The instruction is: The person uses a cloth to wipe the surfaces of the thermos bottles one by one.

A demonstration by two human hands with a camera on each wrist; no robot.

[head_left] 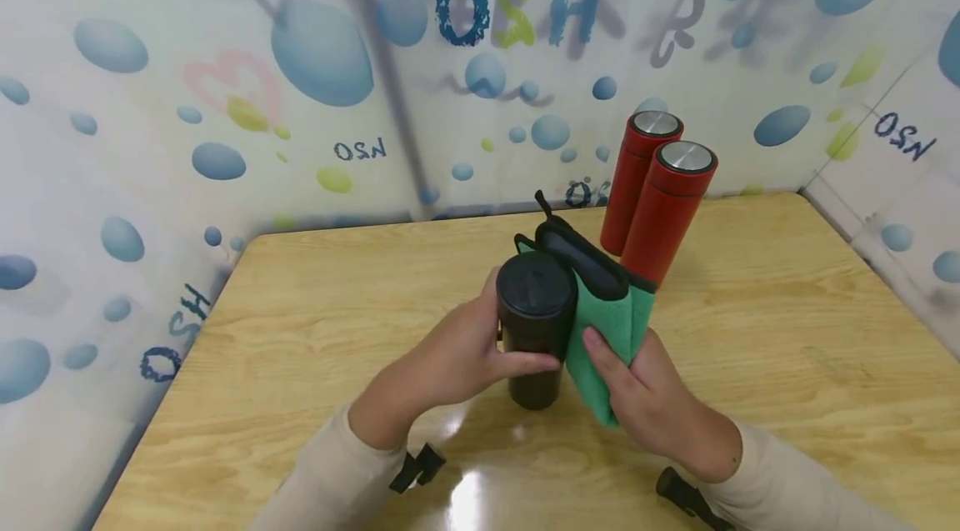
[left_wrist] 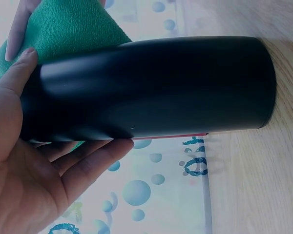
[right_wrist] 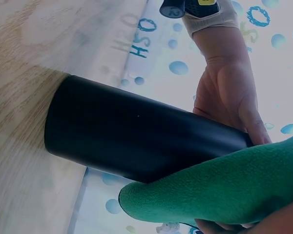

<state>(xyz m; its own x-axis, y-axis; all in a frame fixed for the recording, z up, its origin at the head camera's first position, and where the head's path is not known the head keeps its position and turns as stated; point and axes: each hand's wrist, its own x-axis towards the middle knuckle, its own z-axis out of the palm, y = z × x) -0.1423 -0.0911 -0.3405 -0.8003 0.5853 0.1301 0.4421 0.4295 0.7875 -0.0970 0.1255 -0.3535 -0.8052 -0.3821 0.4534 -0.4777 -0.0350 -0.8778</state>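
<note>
A black insulated bottle (head_left: 536,348) with a dark lid stands upright, its base at the wooden tabletop. My left hand (head_left: 461,348) grips it near the top, thumb across the front. The fingers curl round its side in the left wrist view. A green fleecy cloth (head_left: 600,339) with a black padded edge and a small black loop is in my right hand (head_left: 652,398), thumb on the near face and fingers behind. The cloth (right_wrist: 219,190) lies along the bottle's right side and appears to touch it. Part of the bottle's upper side is hidden by the cloth in the right wrist view.
Two red bottles (head_left: 667,214) with silver lids stand close together behind the cloth, to the right. The wooden table (head_left: 337,298) ends at a patterned wall (head_left: 300,131) at the back. Black straps with small devices are on both wrists.
</note>
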